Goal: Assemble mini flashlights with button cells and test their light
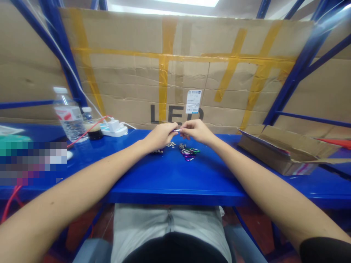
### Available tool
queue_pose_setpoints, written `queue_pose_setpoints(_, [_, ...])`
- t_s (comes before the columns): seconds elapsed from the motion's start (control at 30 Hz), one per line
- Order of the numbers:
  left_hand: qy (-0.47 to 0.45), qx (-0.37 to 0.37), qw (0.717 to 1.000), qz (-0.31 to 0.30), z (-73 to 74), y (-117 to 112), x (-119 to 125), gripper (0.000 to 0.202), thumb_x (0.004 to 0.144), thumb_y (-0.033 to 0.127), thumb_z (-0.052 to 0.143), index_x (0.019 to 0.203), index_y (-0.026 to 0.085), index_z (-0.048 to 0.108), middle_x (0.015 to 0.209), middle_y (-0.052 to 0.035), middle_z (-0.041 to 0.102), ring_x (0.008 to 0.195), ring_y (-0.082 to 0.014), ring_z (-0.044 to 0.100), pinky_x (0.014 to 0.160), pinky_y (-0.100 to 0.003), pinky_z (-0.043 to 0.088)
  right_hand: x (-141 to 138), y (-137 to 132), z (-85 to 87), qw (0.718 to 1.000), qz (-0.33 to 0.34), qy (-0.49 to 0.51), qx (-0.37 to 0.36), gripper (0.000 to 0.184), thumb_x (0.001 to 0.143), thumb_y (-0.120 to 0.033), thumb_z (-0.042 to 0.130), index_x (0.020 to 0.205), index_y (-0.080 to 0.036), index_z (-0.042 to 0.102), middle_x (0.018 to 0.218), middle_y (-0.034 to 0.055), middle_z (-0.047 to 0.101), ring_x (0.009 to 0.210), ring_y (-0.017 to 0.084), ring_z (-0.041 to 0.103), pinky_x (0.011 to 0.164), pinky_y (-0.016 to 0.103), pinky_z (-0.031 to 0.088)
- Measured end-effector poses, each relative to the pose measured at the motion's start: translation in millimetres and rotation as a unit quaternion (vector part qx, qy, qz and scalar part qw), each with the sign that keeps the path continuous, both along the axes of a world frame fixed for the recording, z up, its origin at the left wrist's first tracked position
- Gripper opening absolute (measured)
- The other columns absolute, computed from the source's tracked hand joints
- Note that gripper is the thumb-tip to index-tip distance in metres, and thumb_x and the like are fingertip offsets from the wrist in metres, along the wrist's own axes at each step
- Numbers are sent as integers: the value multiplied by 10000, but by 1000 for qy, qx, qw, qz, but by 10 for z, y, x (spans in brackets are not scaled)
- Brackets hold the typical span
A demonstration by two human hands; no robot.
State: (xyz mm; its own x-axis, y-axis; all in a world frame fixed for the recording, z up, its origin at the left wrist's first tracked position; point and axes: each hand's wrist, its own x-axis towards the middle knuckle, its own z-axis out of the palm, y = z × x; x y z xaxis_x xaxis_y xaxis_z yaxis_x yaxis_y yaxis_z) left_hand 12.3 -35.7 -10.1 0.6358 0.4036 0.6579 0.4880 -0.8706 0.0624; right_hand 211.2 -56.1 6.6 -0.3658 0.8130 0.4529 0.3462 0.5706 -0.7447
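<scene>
My left hand (161, 136) is closed, thumb and fingers pinched on a small shiny piece (177, 130) with a whitish end. The fingertips of my right hand (197, 130) pinch the other end of it. Its kind is too small and blurred to tell. Just below the hands on the blue table lie several coloured carabiners (189, 153), purple, pink and green, with small metal parts attached. A little pile of silvery metal pieces (171, 144) is beside them. Under my left wrist shows a dark group of small pieces (157, 151), partly hidden by the arm.
An open cardboard box (274, 153) stands at the right of the blue table (175, 179). At the left are a clear water bottle (70, 117), a smaller bottle of dark liquid (93, 128) and a white power strip (113, 128) with cables. A large cardboard sheet (131, 84) closes off the back.
</scene>
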Motion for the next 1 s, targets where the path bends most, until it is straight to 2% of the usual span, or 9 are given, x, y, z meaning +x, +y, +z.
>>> queue_pose_setpoints(0.1, [16,54,998,9,-1,-12,-6,130,946,195,444,918,180,570,865,-75,625,804,-193,575,716,-311,423,-23,-40,30,993,15,79,-86,227,712,-285,757,629,-137,606,574,37,632,473,98,538,428,226,408])
queue_pose_setpoints(0.2, [9,66,998,13,19,-48,0,134,944,195,445,916,179,575,869,-82,622,801,-197,575,725,-319,431,-28,-53,47,986,23,109,-120,251,685,-279,787,625,-140,587,546,21,608,451,87,517,386,207,367])
queue_pose_setpoints(0.43, [-62,-38,997,22,112,-111,66,204,946,231,461,911,154,646,898,-86,698,846,-202,624,772,-320,453,-16,-35,58,998,27,63,-10,198,771,-279,700,684,-144,586,564,14,613,419,91,498,404,233,380])
queue_pose_setpoints(0.6, [-33,-106,993,45,124,-88,78,187,906,217,523,803,162,669,746,-56,689,700,-177,598,675,-304,428,5,-3,8,996,-20,-14,82,107,772,-220,666,719,-142,617,590,1,609,507,92,523,482,218,400])
queue_pose_setpoints(0.67, [-36,-102,993,40,108,-86,71,170,896,211,537,796,168,668,716,-46,680,674,-171,590,665,-302,425,17,1,-3,995,-29,-25,96,101,773,-218,665,720,-144,621,604,4,617,540,97,538,502,217,409])
queue_pose_setpoints(0.87, [-29,12,1000,-3,43,-75,55,166,913,203,507,920,160,667,894,-104,702,822,-206,631,769,-335,467,29,-12,29,1000,14,17,-17,193,770,-276,696,683,-155,575,532,4,596,414,91,488,392,226,364])
queue_pose_setpoints(1.0, [-19,42,999,-7,23,-53,41,188,934,201,470,974,160,649,930,-111,682,864,-209,626,795,-344,475,0,-40,49,993,24,78,-85,239,732,-273,738,632,-163,550,512,3,578,408,85,472,357,215,328])
